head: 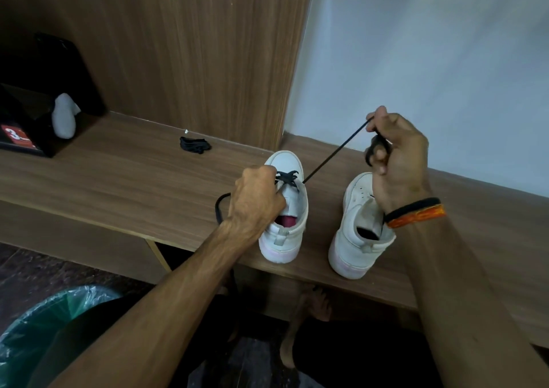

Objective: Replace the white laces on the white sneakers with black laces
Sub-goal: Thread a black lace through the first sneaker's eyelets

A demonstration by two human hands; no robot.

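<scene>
Sneakers on the woodgrain bench: left hand [257, 200] grips the left sneaker [285, 209], hiding its eyelets; right hand [395, 156] pinches the thin black lace [332, 156] taut above the smooth right sneaker [356, 227], spare black bundle [194, 144] behind.

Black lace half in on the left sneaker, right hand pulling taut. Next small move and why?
Probably thread the end pinched by the right hand into the next eyelet. The black lace runs taut from the left sneaker, only its lowest rows look crossed, and the left hand steadies that shoe.
</scene>
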